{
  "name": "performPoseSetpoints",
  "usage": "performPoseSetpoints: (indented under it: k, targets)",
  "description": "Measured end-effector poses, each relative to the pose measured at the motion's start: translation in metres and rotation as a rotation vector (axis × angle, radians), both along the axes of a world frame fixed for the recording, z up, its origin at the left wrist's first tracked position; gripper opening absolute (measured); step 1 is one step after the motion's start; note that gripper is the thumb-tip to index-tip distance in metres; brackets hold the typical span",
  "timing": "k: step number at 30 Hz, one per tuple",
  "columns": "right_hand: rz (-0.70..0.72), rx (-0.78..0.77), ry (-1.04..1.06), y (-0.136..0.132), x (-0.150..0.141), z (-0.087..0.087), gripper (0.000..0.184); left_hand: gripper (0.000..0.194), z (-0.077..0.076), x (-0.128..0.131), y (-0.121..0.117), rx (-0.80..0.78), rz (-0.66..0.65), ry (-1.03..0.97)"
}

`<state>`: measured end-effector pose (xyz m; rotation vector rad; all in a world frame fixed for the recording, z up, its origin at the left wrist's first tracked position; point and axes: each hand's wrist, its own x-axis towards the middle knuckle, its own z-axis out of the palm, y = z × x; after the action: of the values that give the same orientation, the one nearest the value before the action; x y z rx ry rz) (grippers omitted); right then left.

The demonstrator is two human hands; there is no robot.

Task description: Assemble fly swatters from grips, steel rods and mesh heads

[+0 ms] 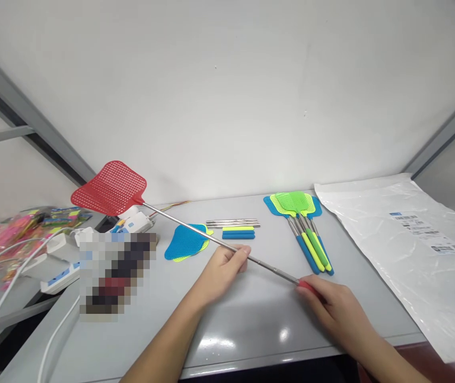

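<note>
A red fly swatter (111, 187) with a long, drawn-out metal rod slants across the view, its perforated head at upper left. My left hand (227, 268) is closed around the middle of the rod. Lower right, my right hand (329, 303) grips the red handle, most of which the fingers hide. Behind the rod lie loose blue and yellow swatter heads (185, 243), several metal rods (233, 223) and a few blue and yellow handles (238, 233). Several complete blue, yellow and green fly swatters (309, 234) are piled right of centre.
A white plastic mailing bag (403, 239) with a printed label covers the table's right side. At left are power strips (62, 276), white cables (10, 287), a blurred-out patch (118, 276) and colourful plastic packets (16, 234). A pale wall (227, 106) rises behind the grey table (251, 330).
</note>
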<state>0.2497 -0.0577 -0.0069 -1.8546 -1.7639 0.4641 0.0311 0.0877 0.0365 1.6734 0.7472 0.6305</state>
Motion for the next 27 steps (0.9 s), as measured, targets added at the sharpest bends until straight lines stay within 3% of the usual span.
performPoseSetpoints:
  k: [11,18,20,24,27]
  targets:
    - [-0.006,0.005,-0.009,0.001,-0.007,-0.001,0.031,0.045,-0.003,0.036,-0.028,-0.013,-0.126,0.031]
    - [0.023,0.006,-0.038,0.004,-0.008,0.005,0.033,0.044,0.002,0.027,-0.025,-0.061,-0.179,0.038]
    - [0.030,0.010,-0.031,0.004,-0.006,0.006,0.033,0.045,0.003,0.015,-0.015,-0.048,-0.089,0.022]
    - [0.014,0.009,0.017,0.000,-0.001,0.005,0.030,0.051,0.006,-0.009,0.009,-0.029,0.221,-0.140]
    - [0.010,-0.001,0.022,-0.004,0.002,0.002,0.029,0.051,0.009,-0.018,0.017,0.011,0.285,-0.211]
